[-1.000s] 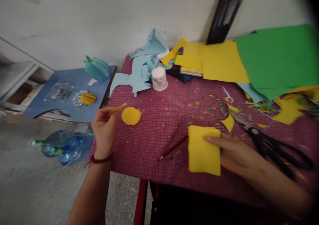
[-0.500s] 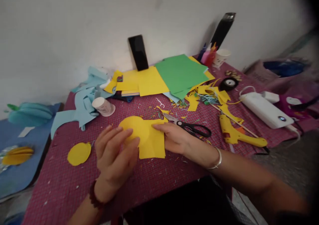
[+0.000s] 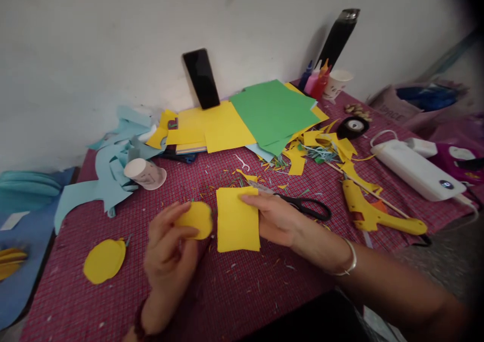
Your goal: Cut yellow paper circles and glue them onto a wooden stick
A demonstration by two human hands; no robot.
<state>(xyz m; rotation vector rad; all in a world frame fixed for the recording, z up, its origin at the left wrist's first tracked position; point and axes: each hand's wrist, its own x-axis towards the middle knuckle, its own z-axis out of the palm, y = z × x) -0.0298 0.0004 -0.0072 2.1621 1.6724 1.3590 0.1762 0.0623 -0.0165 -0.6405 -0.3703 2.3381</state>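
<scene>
Between the fingers of my left hand [image 3: 168, 246] is a round yellow paper cutout [image 3: 199, 221], slightly blurred. My right hand [image 3: 278, 216] grips a small stack of rectangular yellow paper [image 3: 237, 221] by its right edge, thumb on top. A narrow gap separates the cutout from the stack. Black-handled scissors [image 3: 308, 206] lie behind my right hand, their blades partly hidden. To the left of my left hand, another yellow paper circle [image 3: 105, 261] rests on the checked red tablecloth [image 3: 151, 201].
Light blue paper scraps [image 3: 113, 170] and a paper cup [image 3: 140, 173] lie at left. Green sheets [image 3: 274, 110] and yellow sheets [image 3: 227, 127] sit below a leaning phone [image 3: 201, 78]. A yellow glue gun [image 3: 372, 213], a tape roll [image 3: 354, 126] and a white power bank [image 3: 418, 169] are at right.
The round cutout, which overlapped the rectangular stack, has moved left and apart from it in my left hand. The right hand still holds the stack. The view has shifted slightly.
</scene>
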